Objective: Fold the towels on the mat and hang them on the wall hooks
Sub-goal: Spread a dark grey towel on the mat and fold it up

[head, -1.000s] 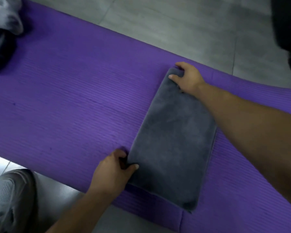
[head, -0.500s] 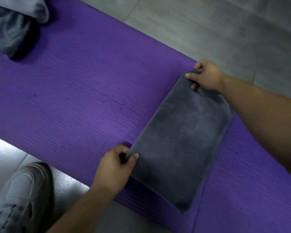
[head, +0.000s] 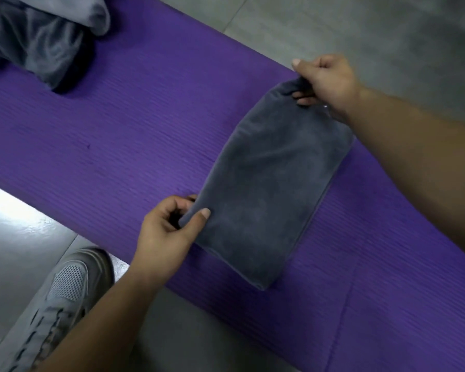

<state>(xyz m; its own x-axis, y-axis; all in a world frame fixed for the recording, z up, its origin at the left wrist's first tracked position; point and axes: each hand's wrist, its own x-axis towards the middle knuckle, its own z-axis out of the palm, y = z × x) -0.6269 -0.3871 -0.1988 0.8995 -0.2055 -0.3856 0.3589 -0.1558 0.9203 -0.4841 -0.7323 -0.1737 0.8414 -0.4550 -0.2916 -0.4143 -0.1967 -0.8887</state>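
evidently both hands, left [head: 169,232] at lower centre and right [head: 325,81] at upper right, pinch the folded towel's [head: 274,189] corners, likely to lift it off the mat [head: 118,130] neatly.

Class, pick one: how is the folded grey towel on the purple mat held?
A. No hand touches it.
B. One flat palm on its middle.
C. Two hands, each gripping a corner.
C: the left hand pinches the near corner of the towel, and the right hand grips its far corner, over the mat.
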